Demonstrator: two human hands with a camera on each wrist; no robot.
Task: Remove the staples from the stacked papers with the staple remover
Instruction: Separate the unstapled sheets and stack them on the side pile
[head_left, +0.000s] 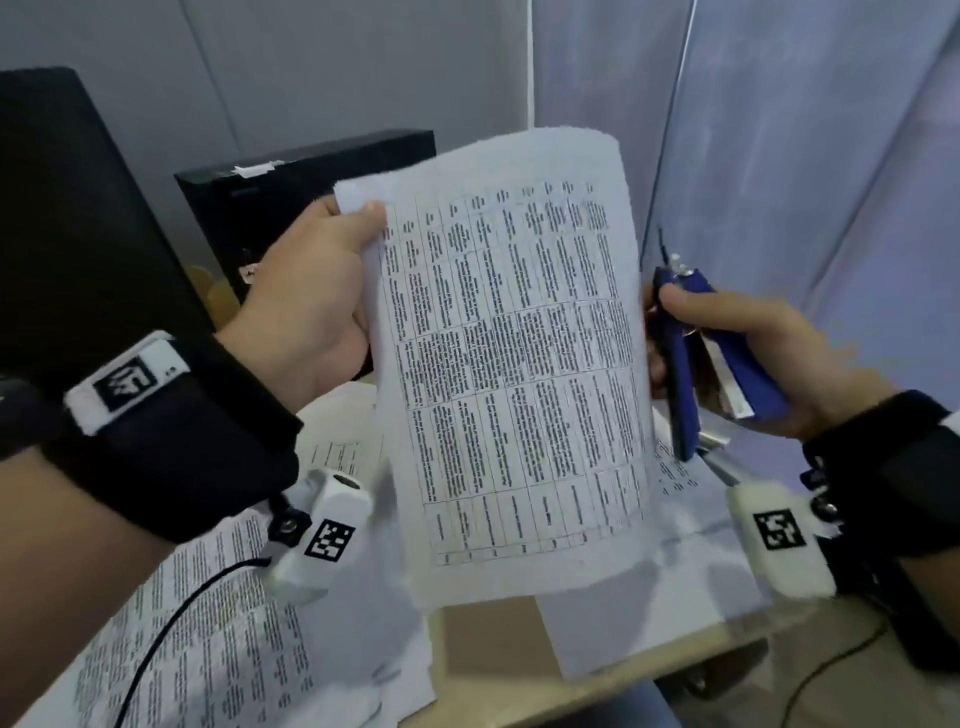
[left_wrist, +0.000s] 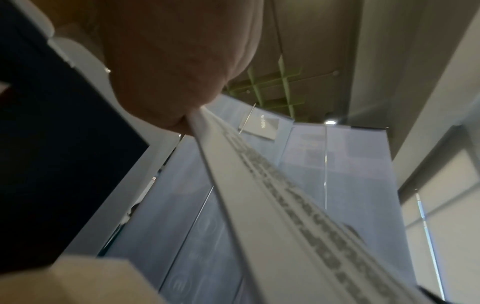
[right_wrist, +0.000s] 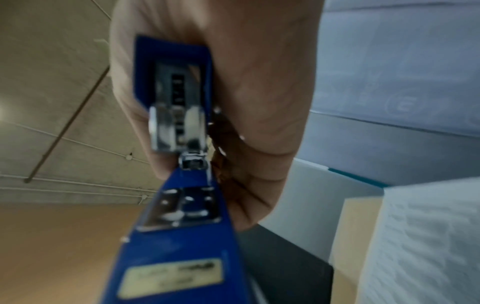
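A stack of white printed paper sheets with dense tables (head_left: 519, 364) is held upright at centre, pinched at its ten o'clock corner by the left hand (head_left: 311, 301). At three o'clock, a blue metal staple remover (head_left: 706, 353) is gripped by the right hand (head_left: 753, 364), fingers curled round it. The print is blurred; no staples can be made out. Loose printed sheets (head_left: 208, 649) are partly hidden at six o'clock.

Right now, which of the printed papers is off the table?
The table-printed sheet pinched at its upper left corner by the left hand; it hangs in the air, while the other printed papers lie flat on the table.
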